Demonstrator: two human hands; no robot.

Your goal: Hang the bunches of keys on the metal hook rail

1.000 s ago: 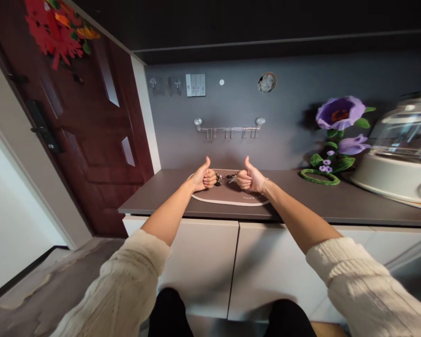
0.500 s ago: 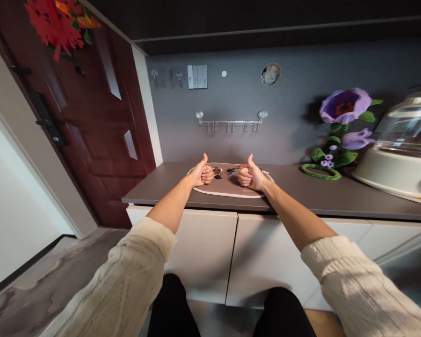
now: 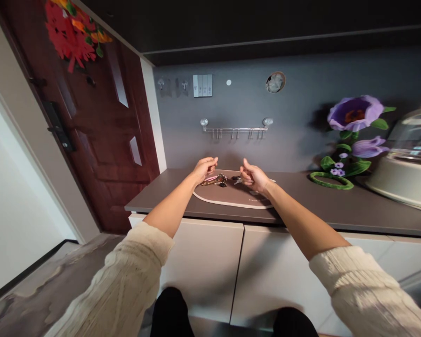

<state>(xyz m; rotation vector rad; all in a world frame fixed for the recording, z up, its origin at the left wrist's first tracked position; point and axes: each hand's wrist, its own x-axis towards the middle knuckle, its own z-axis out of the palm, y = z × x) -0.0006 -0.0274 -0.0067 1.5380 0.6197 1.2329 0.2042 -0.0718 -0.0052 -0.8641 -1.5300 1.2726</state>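
Observation:
Over the counter, my left hand (image 3: 205, 169) is held with its fingers curled together and its thumb against them. I see nothing in it. Just below it, a bunch of keys with a strap (image 3: 218, 180) lies on a brown oval mat with a pale rim (image 3: 228, 196). My right hand (image 3: 253, 177) faces it, fingers curled in loosely and thumb pointing up, also with nothing visible in it. Beside its fingers lies a second set of keys (image 3: 237, 179), partly covered by that hand. A gap separates the two hands.
A clear hook rail (image 3: 235, 129) is mounted on the grey wall behind. Purple artificial flowers (image 3: 354, 114) and a white appliance with a transparent cover (image 3: 403, 173) stand to the right. At the left is a dark red door (image 3: 101, 140). A dark cabinet (image 3: 252, 23) overhangs the counter (image 3: 301, 206).
Both hands have gone from thumbs-up fists to looser curls. The left thumb has come down toward the fingers, and more of the left keys shows. The view has shifted slightly.

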